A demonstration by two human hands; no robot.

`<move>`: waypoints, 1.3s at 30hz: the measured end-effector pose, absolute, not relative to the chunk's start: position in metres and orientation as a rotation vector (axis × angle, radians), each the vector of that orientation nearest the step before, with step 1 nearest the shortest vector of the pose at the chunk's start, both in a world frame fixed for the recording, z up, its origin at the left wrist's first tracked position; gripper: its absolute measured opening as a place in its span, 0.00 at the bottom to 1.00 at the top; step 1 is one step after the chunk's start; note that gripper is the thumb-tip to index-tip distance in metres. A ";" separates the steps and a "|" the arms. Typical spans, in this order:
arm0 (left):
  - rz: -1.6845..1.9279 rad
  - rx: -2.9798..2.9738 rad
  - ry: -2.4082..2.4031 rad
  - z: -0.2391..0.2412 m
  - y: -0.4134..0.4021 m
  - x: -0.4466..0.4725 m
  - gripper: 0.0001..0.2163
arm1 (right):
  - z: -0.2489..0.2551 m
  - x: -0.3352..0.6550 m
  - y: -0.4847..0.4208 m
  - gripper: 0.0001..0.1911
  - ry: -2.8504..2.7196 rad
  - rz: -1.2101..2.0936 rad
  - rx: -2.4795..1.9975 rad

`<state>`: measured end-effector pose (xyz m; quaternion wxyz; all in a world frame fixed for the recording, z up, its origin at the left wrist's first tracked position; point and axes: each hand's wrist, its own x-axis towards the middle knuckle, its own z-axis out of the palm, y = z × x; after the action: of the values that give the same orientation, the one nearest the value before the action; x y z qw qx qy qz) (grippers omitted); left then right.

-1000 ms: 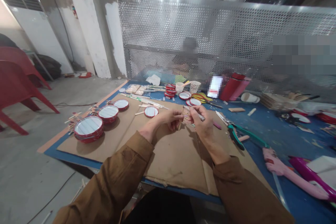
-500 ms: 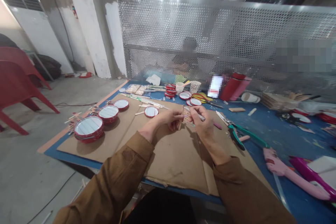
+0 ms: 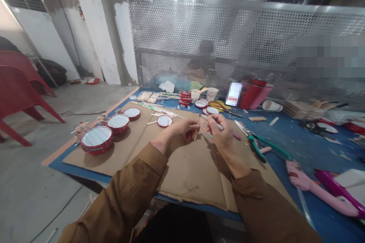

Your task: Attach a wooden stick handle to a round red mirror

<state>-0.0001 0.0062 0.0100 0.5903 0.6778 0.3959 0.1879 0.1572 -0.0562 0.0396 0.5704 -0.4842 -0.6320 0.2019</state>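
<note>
Over the cardboard sheet (image 3: 182, 174), my left hand (image 3: 186, 129) pinches a short wooden stick (image 3: 197, 129) upright. My right hand (image 3: 221, 133) is closed around a pale, pen-like tool (image 3: 219, 126), its front end near the stick's top. I cannot tell whether the two touch. Behind and between the hands lies a loose pile of colourful thin loops, like rubber bands (image 3: 204, 128). A round red-rimmed tin (image 3: 164, 121) sits just beyond my left hand. Farther left stand more red tins (image 3: 97, 138) with pale strips across their tops and small sticks at their sides.
Green-handled pliers (image 3: 256, 148), a pink glue gun (image 3: 319, 190) and a utility knife (image 3: 241, 127) lie to the right. Along the back are paper cups (image 3: 211, 94), a lit phone (image 3: 234, 94) and a red bottle (image 3: 252, 94) before a perforated metal panel (image 3: 171, 38).
My right hand has shifted very slightly, and the pen-like tool's front end has moved a little nearer the stick. My left hand stays in place with the stick.
</note>
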 end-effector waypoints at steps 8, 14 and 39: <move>0.407 1.599 0.916 0.012 0.005 0.000 0.13 | 0.039 0.157 -0.056 0.15 -1.489 0.472 -1.138; 0.400 1.596 0.944 0.015 0.003 0.000 0.11 | 0.037 0.157 -0.054 0.17 -1.423 0.534 -1.116; 0.401 1.603 0.950 0.019 0.000 0.000 0.14 | 0.035 0.160 -0.051 0.18 -1.407 0.577 -1.137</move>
<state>-0.0002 -0.0001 0.0195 0.5792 0.6856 0.4063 0.1713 0.1597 -0.0510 0.0354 0.5822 -0.4868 -0.6024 0.2473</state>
